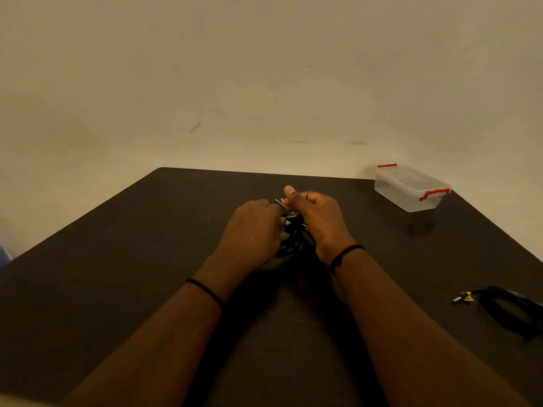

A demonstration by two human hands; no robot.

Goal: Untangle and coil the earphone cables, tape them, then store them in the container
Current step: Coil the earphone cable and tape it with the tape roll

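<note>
Both hands meet over the middle of the dark tabletop (117, 274), somewhat toward its far edge, and between them hangs a black coiled earphone cable (293, 245), its loops dropping below the knuckles toward the surface. The left hand (252, 230) has its fingers curled in against the top of the bundle, and its grip appears to be pinching the coil there, probably to keep the loops from springing apart. The right hand (318, 218) is raised a little higher with the thumb up, its grip clenched on a pale strip of tape (282, 203) that shows just between the two hands; I judge the tape is being wrapped around the gathered loops, though exactly how far round it has gone is hidden by the fingers. The clear container (410, 188) with red latches sits at the far right corner, lid on, well apart from the hands, so it will need opening before anything is stored. Near the right edge, closer to the person, lies a second black cable (511, 312) in a loose coil with a yellow band (467, 297) near its plug. Nothing lies between the hands and the container. A bluish object (4, 255) shows off the left edge, too cut off to identify.
</note>
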